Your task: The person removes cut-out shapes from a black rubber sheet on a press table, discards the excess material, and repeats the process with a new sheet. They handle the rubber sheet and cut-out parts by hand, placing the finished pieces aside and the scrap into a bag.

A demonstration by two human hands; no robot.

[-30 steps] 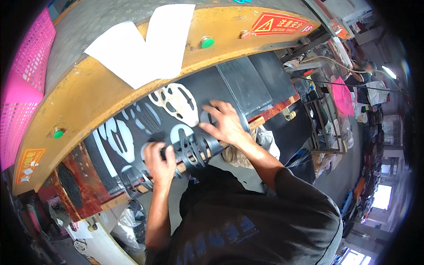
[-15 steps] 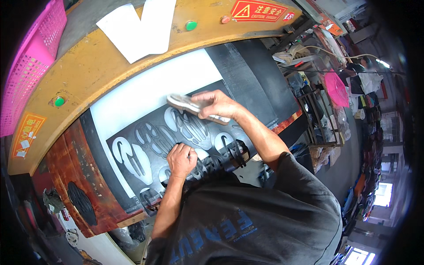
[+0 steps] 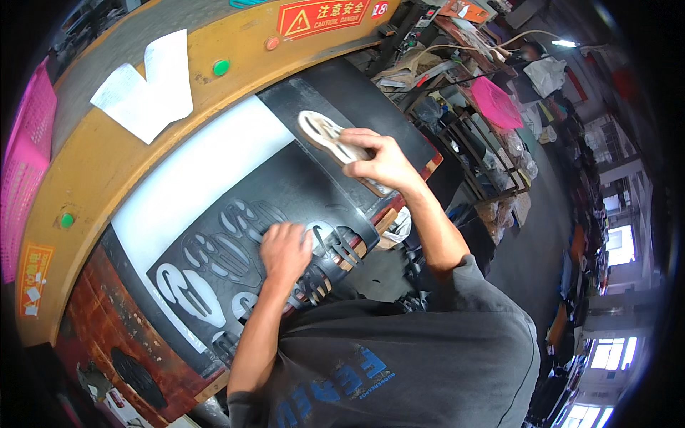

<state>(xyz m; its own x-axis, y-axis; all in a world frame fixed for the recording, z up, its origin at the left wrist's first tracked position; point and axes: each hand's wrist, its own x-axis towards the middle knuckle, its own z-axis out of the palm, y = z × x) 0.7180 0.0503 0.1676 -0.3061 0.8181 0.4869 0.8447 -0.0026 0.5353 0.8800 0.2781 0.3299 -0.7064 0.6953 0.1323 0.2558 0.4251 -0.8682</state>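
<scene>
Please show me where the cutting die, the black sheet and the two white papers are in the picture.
cutting die (image 3: 325,132), head view, on its pale oval end beside the right hand
black sheet (image 3: 285,187), head view, on an uncut part
white papers (image 3: 146,89), head view, where the two overlap

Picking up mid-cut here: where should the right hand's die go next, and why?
Probably down onto the uncut stretch of the black sheet. The right hand holds the pale cutting die above it, while the left hand presses the part already full of cut-outs.

A white work bed (image 3: 193,171) carries a black sheet (image 3: 285,192), apparently cut through with shoe-shaped holes.
</scene>
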